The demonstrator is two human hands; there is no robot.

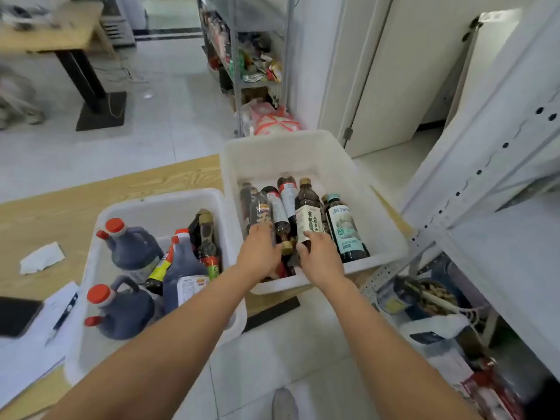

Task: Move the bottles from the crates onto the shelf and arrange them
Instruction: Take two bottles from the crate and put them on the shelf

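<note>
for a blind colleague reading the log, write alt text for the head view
Both hands reach into the right white crate of dark bottles: the left hand grips an orange-labelled bottle, the right hand grips a cream-labelled bottle. A second crate holding red-capped jugs sits left; a white shelf stands right.

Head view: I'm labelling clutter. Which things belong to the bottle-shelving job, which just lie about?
Job: right crate, left crate, brown-capped bottle, dark bottle, red-capped jug, shelf, left hand, right hand.
Lying about: tissue, pen, papers.
</note>
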